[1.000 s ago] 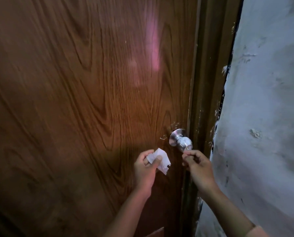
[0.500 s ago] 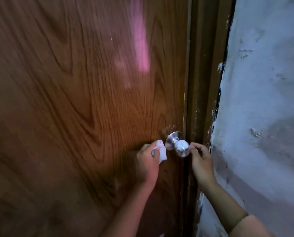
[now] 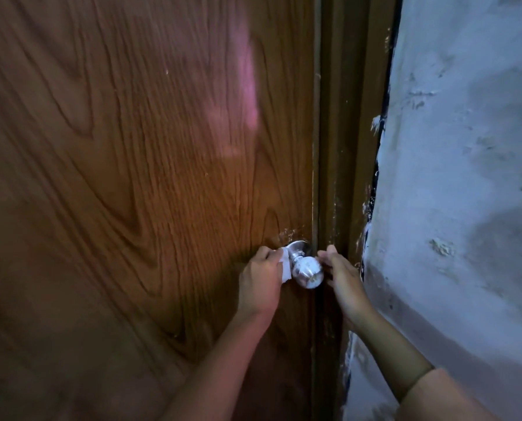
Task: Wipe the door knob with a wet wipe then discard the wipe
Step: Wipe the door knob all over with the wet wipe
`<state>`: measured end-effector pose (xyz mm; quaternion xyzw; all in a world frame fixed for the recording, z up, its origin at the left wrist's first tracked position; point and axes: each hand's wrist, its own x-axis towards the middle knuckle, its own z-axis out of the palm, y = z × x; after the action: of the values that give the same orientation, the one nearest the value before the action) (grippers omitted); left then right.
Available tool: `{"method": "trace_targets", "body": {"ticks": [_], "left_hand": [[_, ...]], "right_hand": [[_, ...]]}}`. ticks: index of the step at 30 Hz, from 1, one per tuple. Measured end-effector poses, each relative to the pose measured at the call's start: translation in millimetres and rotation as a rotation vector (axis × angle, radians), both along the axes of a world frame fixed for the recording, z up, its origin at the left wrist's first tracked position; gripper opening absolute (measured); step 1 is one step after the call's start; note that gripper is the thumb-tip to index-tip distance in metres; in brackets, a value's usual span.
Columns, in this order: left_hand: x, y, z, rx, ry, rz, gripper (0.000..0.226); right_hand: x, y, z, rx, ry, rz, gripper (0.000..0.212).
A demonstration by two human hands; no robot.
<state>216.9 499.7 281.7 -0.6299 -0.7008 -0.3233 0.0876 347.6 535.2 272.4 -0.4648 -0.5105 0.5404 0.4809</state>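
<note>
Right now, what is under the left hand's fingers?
The white wet wipe, held by the left hand against the metal door knob's left side. The hand covers most of the wipe.

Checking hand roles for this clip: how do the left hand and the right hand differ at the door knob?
The left hand grips a white wet wipe and presses it against the left side and neck of the door knob; the right hand holds no wipe. The left hand lies over the wooden door; the right hand is in front of the door frame, its fingertips at the knob's right side. Both reach up from below to knob height.
</note>
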Motion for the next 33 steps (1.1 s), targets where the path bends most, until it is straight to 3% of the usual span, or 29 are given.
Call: {"method": "trace_targets", "body": {"ticks": [11,25,33], "left_hand": [[6.6,13.7,17.6,-0.054,0.339,0.006,0.031],[5.5,10.1,12.2,-0.073,0.156,0.027,0.03],[13.4,25.2,35.5,-0.139,0.528,-0.049,0.027]], "right_hand": [[3.1,12.0,-2.4,0.002,0.023,0.136,0.037],[5.6,21.0,-2.5,-0.045,-0.007,0.222,0.053],[2.3,26.2,-8.6,-0.033,0.034,0.182,0.052]]}}
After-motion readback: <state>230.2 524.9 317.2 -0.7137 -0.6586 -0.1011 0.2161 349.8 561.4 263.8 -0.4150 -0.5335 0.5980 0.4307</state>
